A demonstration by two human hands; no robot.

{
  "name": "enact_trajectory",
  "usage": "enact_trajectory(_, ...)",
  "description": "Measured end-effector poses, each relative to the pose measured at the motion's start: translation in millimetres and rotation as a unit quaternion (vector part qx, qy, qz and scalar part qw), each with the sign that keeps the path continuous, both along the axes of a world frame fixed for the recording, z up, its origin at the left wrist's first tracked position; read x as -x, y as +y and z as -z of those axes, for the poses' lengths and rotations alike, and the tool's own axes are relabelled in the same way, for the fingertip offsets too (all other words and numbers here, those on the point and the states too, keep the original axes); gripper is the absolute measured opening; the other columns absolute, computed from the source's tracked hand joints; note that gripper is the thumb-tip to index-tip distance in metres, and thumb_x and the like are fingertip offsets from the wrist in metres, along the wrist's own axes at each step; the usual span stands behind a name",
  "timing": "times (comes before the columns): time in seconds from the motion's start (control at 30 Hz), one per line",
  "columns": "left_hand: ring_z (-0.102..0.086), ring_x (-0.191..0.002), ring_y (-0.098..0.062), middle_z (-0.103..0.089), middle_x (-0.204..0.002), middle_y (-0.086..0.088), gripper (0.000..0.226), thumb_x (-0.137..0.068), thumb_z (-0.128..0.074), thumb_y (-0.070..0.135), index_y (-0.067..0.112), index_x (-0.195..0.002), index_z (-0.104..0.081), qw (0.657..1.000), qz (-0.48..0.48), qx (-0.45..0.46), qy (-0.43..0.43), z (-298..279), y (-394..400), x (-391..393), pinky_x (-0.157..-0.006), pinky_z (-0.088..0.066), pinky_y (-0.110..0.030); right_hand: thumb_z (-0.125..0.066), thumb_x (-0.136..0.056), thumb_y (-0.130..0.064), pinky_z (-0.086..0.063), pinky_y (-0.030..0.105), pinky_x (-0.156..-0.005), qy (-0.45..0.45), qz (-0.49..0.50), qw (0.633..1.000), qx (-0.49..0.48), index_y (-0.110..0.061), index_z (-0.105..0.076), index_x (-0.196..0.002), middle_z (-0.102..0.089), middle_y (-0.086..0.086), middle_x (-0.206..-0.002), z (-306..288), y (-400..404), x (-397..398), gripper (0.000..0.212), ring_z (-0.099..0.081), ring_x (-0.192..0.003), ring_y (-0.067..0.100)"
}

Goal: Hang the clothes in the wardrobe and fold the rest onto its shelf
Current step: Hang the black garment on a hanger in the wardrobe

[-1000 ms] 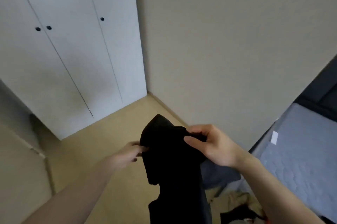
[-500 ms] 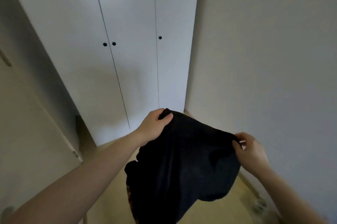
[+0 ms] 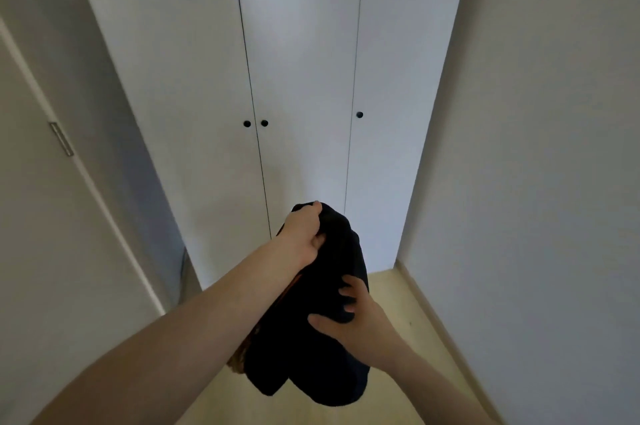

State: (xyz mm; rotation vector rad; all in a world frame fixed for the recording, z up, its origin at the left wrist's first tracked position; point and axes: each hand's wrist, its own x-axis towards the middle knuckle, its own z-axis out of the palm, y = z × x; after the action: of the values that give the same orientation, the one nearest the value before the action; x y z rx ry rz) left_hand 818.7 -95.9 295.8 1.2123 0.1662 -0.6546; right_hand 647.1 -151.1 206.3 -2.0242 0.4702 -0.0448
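Note:
A black garment (image 3: 311, 338) hangs bunched in front of me, with a bit of orange-brown fabric (image 3: 239, 360) showing at its left edge. My left hand (image 3: 303, 234) grips its top end, held up high. Lower down, my right hand (image 3: 349, 317) holds the cloth from the right, thumb and fingers curled round its side. The white wardrobe (image 3: 301, 61) stands straight ahead with all its doors closed; small round black knobs (image 3: 255, 123) sit at mid height.
A pale wall (image 3: 554, 147) runs along the right, and a door frame with a metal latch plate (image 3: 62, 139) is on the left. Light wooden floor (image 3: 391, 289) lies between me and the wardrobe.
I have turned to face the wardrobe and come closer. The garment, spread wide between my hands half a second ago, is now gathered into a narrow bundle, my right hand lower on it.

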Motion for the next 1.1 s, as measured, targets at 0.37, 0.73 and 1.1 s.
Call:
enact_trajectory(0.37, -0.078, -0.077, -0.021, -0.078, -0.1, -0.016, 0.021, -0.092, -0.075, 0.019, 0.003, -0.105, -0.07, 0.994, -0.064, 0.029, -0.085, -45.8, -13.6, -109.9, -0.06, -0.061, -0.028, -0.062, -0.101, -0.034, -0.044, 0.012, -0.054, -0.106, -0.017, 0.994, 0.035, -0.037, -0.063, -0.083, -0.066, -0.026, -0.069, -50.6, -91.4, -168.3, 0.019, -0.06, -0.06, 0.0)
enact_trajectory(0.73, -0.078, -0.083, -0.018, -0.081, -0.092, -0.003, 0.032, -0.095, -0.07, 0.04, 0.011, -0.106, -0.072, 0.942, 0.104, -0.239, -0.211, -37.4, 10.8, -268.7, -0.067, -0.063, -0.032, -0.048, -0.107, -0.023, -0.045, 0.01, -0.062, -0.13, -0.003, 0.981, 0.145, -0.03, -0.072, -0.11, -0.074, -0.013, -0.089, -82.4, -168.5, -291.7, 0.025, -0.068, -0.073, 0.002)
enact_trajectory(1.1, -0.077, -0.085, -0.022, -0.077, -0.093, -0.002, 0.028, -0.098, -0.057, 0.036, 0.013, -0.095, -0.073, 0.78, 0.267, -0.472, -0.312, -22.8, -22.4, -454.4, -0.069, -0.063, -0.032, -0.042, -0.108, -0.026, -0.045, 0.018, -0.063, -0.11, 0.043, 0.985, 0.124, -0.023, -0.068, -0.093, -0.073, -0.004, -0.081, -86.5, -208.1, -412.8, 0.031, -0.066, -0.07, 0.006)
